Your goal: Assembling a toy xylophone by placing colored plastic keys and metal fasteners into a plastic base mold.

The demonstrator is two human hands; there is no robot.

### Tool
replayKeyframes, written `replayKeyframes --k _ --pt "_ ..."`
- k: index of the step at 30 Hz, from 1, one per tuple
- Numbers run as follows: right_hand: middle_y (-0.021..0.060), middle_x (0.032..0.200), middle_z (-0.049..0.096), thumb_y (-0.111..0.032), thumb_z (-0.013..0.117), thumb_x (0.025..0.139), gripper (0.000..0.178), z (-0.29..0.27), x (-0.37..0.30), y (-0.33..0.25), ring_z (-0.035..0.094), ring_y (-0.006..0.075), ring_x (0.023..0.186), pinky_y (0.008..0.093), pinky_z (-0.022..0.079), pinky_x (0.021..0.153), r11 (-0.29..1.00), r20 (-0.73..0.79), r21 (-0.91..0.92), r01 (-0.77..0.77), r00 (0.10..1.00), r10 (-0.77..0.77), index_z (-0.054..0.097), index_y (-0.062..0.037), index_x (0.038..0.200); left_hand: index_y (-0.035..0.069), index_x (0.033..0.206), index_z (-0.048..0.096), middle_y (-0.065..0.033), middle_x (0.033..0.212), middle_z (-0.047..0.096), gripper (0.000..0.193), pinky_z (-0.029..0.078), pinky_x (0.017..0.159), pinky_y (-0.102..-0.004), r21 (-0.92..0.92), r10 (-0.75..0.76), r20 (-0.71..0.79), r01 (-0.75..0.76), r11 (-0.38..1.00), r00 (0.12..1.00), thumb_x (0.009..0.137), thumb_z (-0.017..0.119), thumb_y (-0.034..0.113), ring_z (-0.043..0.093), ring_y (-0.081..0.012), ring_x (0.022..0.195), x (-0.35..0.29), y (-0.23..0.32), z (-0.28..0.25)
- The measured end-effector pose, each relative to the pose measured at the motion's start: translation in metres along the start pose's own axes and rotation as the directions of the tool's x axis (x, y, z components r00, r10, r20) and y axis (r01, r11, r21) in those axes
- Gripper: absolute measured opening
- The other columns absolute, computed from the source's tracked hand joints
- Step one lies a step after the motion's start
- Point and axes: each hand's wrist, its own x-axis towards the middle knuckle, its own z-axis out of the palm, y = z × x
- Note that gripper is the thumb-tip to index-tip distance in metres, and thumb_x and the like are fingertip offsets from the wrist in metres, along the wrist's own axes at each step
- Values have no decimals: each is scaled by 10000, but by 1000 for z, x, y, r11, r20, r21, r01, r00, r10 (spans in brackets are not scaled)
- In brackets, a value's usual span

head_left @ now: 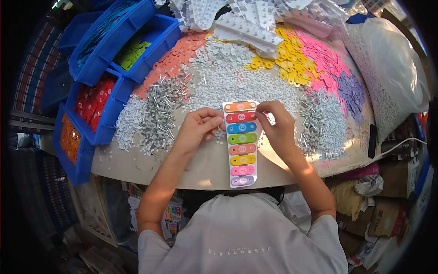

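A toy xylophone (232, 171) lies on the table in front of me, its white base carrying a column of coloured bars. The orange bar (238, 107) at the far end has a white cap at each end. Below it sits the red bar (240, 118). At that red bar's left end, my left hand (199, 127) has thumb and fingertips pinched together. My right hand (276, 122) is curled in a pinch by the right ends of the orange and red bars. Whatever either pinch holds is too small or hidden to name.
Beyond the xylophone spread piles of small white caps (223, 86). Metal pins (157, 114) lie left, more pins (311, 118) right. Yellow bars (292, 59), pink bars (324, 61) and purple bars (350, 93) are heaped behind. Blue bins (119, 114) stand left; a filled clear bag (388, 68) right.
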Motion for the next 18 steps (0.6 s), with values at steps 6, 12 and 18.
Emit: replayKeyframes --k 6,12,18 --pt "115 880 624 45 712 819 186 5 -2 5 635 301 838 377 524 719 996 9 -49 77 997 -76 633 -19 975 19 1064 673 -21 821 708 151 364 494 -161 41 -18 -4 18 999 1000 953 673 121 514 -4 588 11 -2 8" --pt "95 847 619 28 731 804 213 -6 5 2 618 272 824 368 510 703 957 151 -167 236 966 -211 650 -39 989 24 1025 670 -6 806 705 129 322 490 -165 84 -22 5 21 996 1000 948 682 126 489 4 569 14 2 12" --pt "82 833 657 -86 780 810 264 -14 13 4 628 216 800 345 501 678 1000 130 24 -7 991 4 673 -58 1050 33 1112 597 6 756 668 245 313 481 -176 133 5 -27 -1 991 1000 935 712 157 481 -7 565 16 2 21"
